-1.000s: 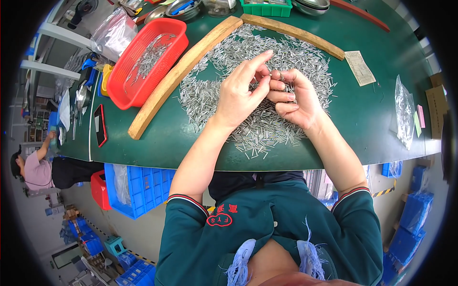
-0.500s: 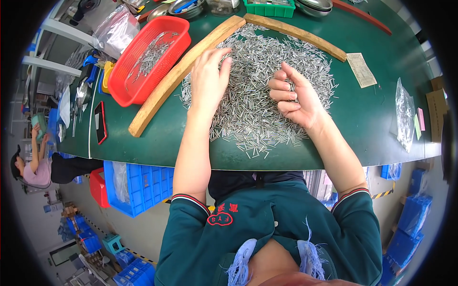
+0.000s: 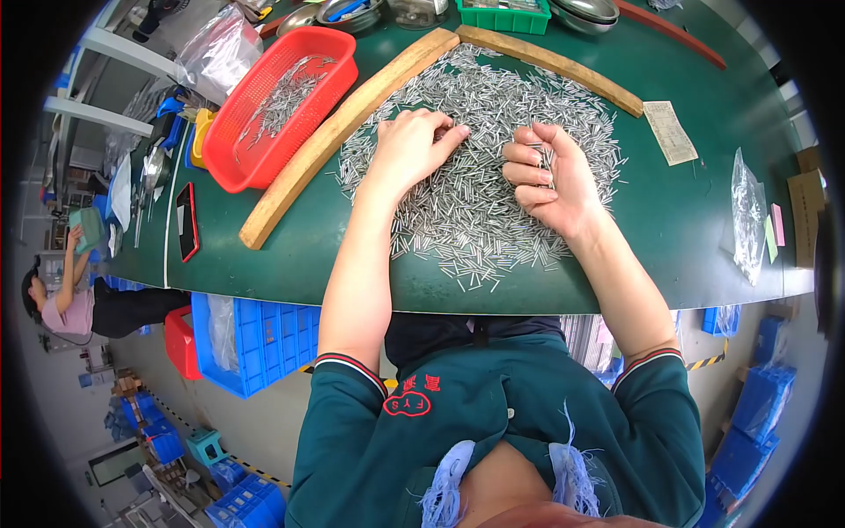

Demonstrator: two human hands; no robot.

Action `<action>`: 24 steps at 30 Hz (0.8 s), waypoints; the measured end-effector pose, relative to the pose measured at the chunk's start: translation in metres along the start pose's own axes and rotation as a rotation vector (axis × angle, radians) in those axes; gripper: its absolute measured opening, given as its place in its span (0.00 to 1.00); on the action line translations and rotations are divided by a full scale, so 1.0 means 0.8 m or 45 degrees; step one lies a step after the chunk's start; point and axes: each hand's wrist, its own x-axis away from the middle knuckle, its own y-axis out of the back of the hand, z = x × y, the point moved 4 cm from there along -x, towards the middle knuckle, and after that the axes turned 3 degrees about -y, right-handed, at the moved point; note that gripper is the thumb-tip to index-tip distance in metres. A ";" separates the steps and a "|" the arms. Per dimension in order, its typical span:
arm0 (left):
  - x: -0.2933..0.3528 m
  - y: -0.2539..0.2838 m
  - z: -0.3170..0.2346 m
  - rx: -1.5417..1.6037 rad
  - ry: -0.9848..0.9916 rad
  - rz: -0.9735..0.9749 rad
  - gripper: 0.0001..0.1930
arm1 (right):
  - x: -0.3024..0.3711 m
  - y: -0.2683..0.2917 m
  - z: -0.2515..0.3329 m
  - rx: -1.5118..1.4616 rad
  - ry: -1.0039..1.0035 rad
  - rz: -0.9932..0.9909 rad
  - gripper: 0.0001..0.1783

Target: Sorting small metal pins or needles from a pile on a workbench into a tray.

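Small silvery metal pins (image 3: 475, 211) lie in a wide loose heap on the green table. Over the heap's left part is my left hand (image 3: 412, 151), palm down, with its fingers bent and drawn in toward the thumb. Its fingertips are partly hidden, so whatever they pinch does not show. My right hand (image 3: 553, 183) is turned partly palm up above the right side of the heap. Its fingers curl closed around some metal pins, a few of which show between fingers and palm.
Two wooden bars (image 3: 343, 132) meet in a corner behind the heap. A red plastic basket (image 3: 233, 172) with more pins stands left, a phone (image 3: 187, 223) nearer me. At right lie a paper slip (image 3: 669, 132) and a clear bag (image 3: 746, 220). Another person (image 3: 66, 299) works far left.
My left hand has moved right and slightly nearer me, and its spread fingers have drawn in toward the thumb. My right hand stays curled in nearly the same place, its thumb now closer to the fingers.
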 end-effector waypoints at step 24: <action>0.010 0.015 -0.029 0.823 -0.177 -0.135 0.11 | 0.000 0.006 -0.002 0.220 0.024 -0.023 0.13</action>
